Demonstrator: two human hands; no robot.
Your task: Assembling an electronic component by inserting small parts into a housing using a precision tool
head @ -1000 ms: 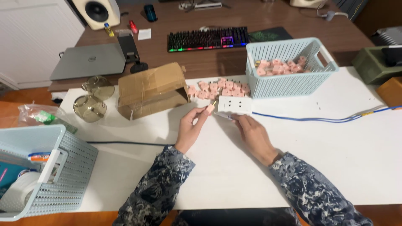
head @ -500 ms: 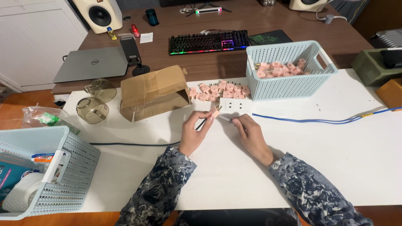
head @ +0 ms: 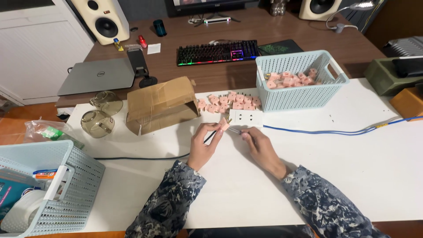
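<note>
My left hand (head: 204,143) pinches a small pink plug adapter (head: 225,124) with metal prongs, just above the white table (head: 352,176), and a thin dark stick (head: 212,135) runs through its fingers. My right hand (head: 260,147) grips a thin dark tool or wire end (head: 235,131) whose tip points at the adapter. A white socket block (head: 245,117) lies just behind both hands. More pink adapters lie in a loose pile (head: 229,102) behind it, and others fill a light blue basket (head: 328,90).
An open cardboard box (head: 161,103) lies left of the pile. A blue cable (head: 335,131) runs right from the socket block. Two glass lids (head: 98,123) sit at left. Another blue basket (head: 57,198) stands front left. Keyboard (head: 218,52), laptop (head: 97,75) and speakers sit behind.
Both hands drew back from the socket block toward me. The left hand now holds a pink adapter lifted off the table, with the right hand's tool brought to it.
</note>
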